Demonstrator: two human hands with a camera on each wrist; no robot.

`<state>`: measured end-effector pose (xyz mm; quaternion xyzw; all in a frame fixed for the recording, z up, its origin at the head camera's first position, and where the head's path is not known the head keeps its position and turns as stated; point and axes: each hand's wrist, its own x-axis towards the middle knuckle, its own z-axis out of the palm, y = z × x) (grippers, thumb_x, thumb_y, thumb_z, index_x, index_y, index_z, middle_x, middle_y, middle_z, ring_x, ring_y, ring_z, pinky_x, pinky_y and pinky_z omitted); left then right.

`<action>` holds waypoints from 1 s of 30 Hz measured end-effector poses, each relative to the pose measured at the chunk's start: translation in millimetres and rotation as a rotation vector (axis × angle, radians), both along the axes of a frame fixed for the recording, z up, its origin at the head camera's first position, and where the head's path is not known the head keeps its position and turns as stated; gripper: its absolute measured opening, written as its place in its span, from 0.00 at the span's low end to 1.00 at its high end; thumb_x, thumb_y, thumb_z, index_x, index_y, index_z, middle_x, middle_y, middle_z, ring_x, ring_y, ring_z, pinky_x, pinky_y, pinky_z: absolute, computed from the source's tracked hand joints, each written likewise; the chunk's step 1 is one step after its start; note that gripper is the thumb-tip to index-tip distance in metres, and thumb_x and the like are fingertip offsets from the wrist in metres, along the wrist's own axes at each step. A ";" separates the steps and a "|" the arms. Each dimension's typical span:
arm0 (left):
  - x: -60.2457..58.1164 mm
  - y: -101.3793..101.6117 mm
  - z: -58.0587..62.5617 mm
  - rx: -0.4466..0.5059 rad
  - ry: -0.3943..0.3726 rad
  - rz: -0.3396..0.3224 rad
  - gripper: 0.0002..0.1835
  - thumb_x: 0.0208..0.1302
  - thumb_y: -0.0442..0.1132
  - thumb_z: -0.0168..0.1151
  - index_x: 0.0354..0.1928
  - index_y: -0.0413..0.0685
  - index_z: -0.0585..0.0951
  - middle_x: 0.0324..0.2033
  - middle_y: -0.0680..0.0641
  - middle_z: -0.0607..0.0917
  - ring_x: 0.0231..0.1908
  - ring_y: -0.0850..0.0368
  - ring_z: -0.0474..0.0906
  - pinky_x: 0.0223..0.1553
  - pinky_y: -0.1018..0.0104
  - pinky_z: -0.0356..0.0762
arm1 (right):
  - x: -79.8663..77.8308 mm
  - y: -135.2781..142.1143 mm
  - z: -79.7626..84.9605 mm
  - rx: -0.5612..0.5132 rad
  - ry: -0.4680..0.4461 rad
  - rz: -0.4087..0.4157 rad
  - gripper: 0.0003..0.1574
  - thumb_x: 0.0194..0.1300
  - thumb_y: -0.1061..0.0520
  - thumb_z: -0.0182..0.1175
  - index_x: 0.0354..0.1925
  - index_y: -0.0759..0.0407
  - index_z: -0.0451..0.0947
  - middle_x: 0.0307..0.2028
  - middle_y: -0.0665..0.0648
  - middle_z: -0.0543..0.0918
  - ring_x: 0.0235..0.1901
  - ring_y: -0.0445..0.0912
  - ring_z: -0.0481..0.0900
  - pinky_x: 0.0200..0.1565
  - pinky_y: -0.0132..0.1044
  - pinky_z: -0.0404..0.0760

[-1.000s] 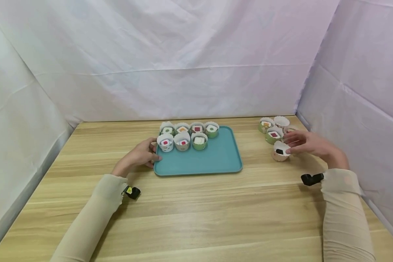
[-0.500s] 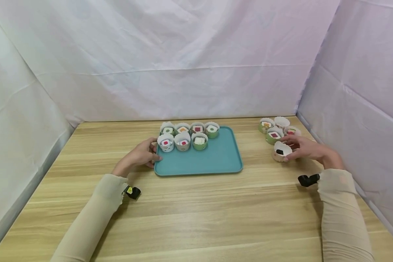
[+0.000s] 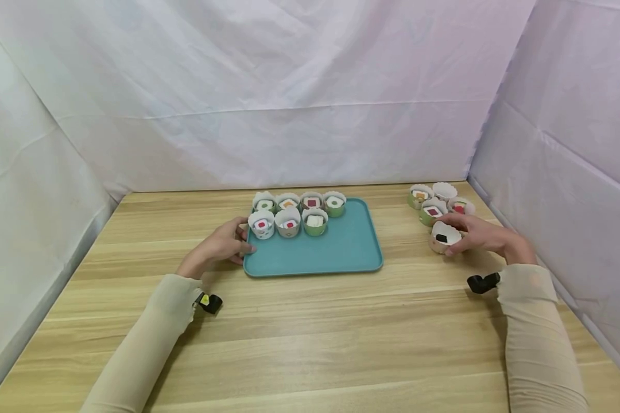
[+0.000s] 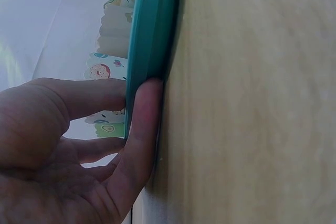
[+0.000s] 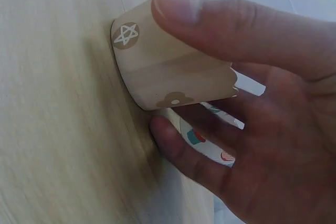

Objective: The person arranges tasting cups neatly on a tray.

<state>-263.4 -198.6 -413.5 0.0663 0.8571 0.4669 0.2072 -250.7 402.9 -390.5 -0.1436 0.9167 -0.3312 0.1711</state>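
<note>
A teal tray (image 3: 336, 249) lies on the wooden table, its left rim held by my left hand (image 3: 224, 240). In the left wrist view, one finger lies low along the tray's (image 4: 152, 30) outer wall while others touch its upper rim. On the right, my right hand (image 3: 483, 235) grips a beige scalloped paper baking cup (image 3: 437, 246) that contains a small white piece with a black patch. The right wrist view has the thumb pressed on the side of this cup (image 5: 168, 66), its base close to the table, with fingers on the far side.
Several filled paper cups stand in two rows at the tray's back left, among them a green cup (image 3: 315, 229). Behind my right hand are more cups: a green cup (image 3: 427, 218), an orange-topped one (image 3: 417, 202), a pale one (image 3: 444, 192) and one with red contents (image 3: 461, 207). White cloth (image 3: 289, 115) encloses the table.
My right hand has moved slightly left and closed round the beige paper cup, uncovering the cup with red contents behind it. My left hand and the tray stay where they were.
</note>
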 end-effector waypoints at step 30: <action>-0.6 -0.1 0.0 0.003 -0.003 0.006 0.45 0.66 0.28 0.66 0.80 0.44 0.54 0.51 0.36 0.69 0.34 0.52 0.75 0.36 0.57 0.91 | -1.4 -2.9 -0.7 -0.002 0.020 -0.006 0.36 0.63 0.56 0.71 0.66 0.65 0.72 0.66 0.68 0.74 0.64 0.52 0.69 0.54 0.22 0.70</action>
